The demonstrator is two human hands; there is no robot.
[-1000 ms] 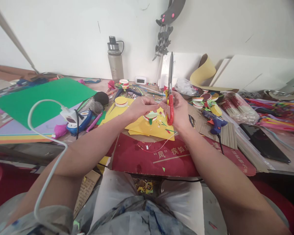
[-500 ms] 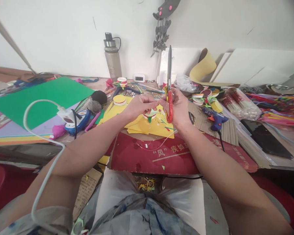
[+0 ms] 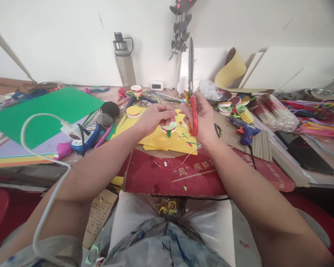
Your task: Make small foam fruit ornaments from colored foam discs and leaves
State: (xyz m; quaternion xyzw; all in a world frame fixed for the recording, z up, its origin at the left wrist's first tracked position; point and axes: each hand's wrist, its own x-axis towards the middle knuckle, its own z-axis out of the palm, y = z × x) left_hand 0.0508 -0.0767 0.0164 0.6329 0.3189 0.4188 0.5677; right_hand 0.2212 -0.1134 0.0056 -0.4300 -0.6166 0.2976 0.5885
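Red-handled scissors (image 3: pixel 193 115) are held in my right hand (image 3: pixel 204 116), their blades pointing up and together. My left hand (image 3: pixel 156 118) is closed in a pinch just left of it; a small yellowish bit shows near its fingertips, too small to name. Below my hands a round white-and-red piece with a light green top (image 3: pixel 168 128) and a darker green tab sits on yellow sheets (image 3: pixel 156 142). Small paper scraps lie scattered over these sheets. Beyond my left wrist is another round piece with a yellow top (image 3: pixel 133 111).
Red cardboard (image 3: pixel 150 170) lies along the front edge. On the right are a blue glue gun (image 3: pixel 247 135) and a black phone (image 3: pixel 304 152). A green sheet (image 3: pixel 44 115), white cable (image 3: pixel 69 167) and blue device (image 3: pixel 87 139) occupy the left. A bottle (image 3: pixel 125 63) stands behind.
The fingertips of my two hands, close together before, are now a little apart. The scissors stay upright in my right hand. The camera view has shifted slightly.
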